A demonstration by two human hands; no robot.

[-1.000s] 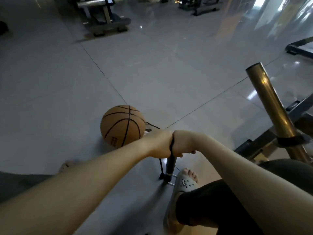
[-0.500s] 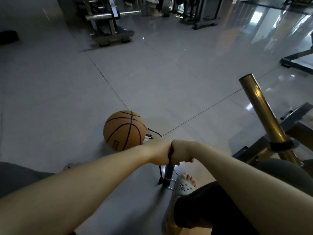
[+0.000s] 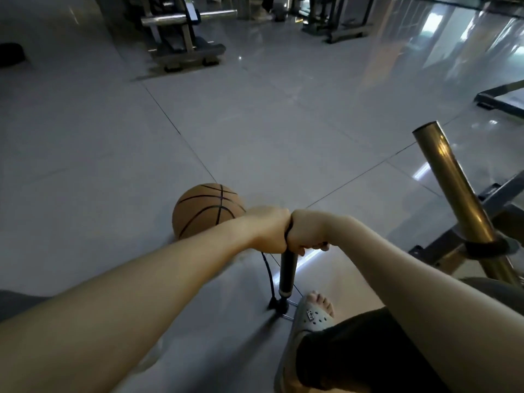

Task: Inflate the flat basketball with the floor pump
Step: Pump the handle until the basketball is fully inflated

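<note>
An orange basketball [image 3: 204,209] with black seams rests on the grey tiled floor, partly hidden behind my left forearm. A slim black floor pump [image 3: 287,275] stands upright just right of it. My left hand [image 3: 268,229] and my right hand [image 3: 307,232] are side by side, fists touching, both shut on the pump's handle, which they hide. A thin black hose [image 3: 268,275] runs from the pump's base up toward the ball. My right foot in a pale clog [image 3: 310,317] rests on the pump's foot bar.
A brass-coloured metal tube [image 3: 450,185] on a dark frame leans close at the right. A weight machine [image 3: 181,41] stands at the back left and other gym frames [image 3: 334,24] at the back. A black frame [image 3: 502,99] lies at the far right.
Both hands have lifted the handle, so more of the pump barrel shows below my fists. The view has tilted up and the ball is now partly covered by my left arm.
</note>
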